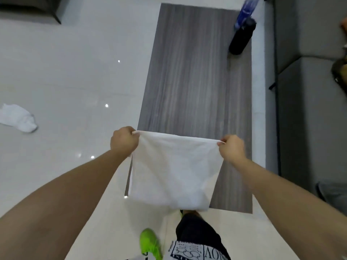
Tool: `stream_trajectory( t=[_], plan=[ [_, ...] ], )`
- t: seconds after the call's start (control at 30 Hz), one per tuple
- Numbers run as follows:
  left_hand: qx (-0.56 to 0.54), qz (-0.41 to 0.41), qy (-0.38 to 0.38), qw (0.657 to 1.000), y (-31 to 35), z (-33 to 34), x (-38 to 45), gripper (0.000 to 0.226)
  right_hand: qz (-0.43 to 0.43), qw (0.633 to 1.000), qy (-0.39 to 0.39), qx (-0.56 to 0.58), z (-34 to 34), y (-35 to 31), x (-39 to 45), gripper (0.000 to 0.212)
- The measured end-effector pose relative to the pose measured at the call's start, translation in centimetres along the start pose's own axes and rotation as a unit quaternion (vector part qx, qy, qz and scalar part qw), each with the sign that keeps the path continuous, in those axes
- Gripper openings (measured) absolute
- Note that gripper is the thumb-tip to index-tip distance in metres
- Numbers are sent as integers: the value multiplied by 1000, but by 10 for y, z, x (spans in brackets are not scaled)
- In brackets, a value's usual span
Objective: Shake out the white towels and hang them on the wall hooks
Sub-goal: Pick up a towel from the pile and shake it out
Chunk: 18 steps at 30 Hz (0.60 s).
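A white towel hangs spread out in front of me, over the near end of a grey wooden table. My left hand pinches its top left corner. My right hand pinches its top right corner. The top edge is pulled fairly taut between the two hands and the cloth hangs down flat. A second white towel lies crumpled on the glossy white floor at the far left. No wall hooks are in view.
A black bottle and a blue bottle stand at the table's far right end. A grey sofa runs along the right side. A dark object sits at the top left. My green shoe is below.
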State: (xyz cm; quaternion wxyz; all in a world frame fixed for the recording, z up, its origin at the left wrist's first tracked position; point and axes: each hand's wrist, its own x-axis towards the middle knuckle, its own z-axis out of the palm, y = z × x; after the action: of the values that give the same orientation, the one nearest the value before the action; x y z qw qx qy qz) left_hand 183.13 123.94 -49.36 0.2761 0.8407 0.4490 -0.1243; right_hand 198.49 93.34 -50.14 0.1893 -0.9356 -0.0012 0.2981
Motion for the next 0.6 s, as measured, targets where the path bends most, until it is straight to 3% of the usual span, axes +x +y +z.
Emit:
stream_trajectory(
  t=[0.17, 0.37, 0.47, 0.6],
  plan=[
    [-48, 106, 135, 984, 123, -141, 35, 24, -101, 979, 169, 44, -164, -101, 11, 20],
    [-128, 228, 287, 921, 245, -320, -14, 24, -209, 902, 362, 109, -355, -188, -59, 19],
    [-156, 278, 340, 885, 271, -377, -56, 24, -242, 863, 425, 127, -406, -201, -107, 21],
    [-180, 302, 372, 859, 270, -404, -101, 20, -266, 832, 467, 133, -422, -192, -159, 19]
  ],
)
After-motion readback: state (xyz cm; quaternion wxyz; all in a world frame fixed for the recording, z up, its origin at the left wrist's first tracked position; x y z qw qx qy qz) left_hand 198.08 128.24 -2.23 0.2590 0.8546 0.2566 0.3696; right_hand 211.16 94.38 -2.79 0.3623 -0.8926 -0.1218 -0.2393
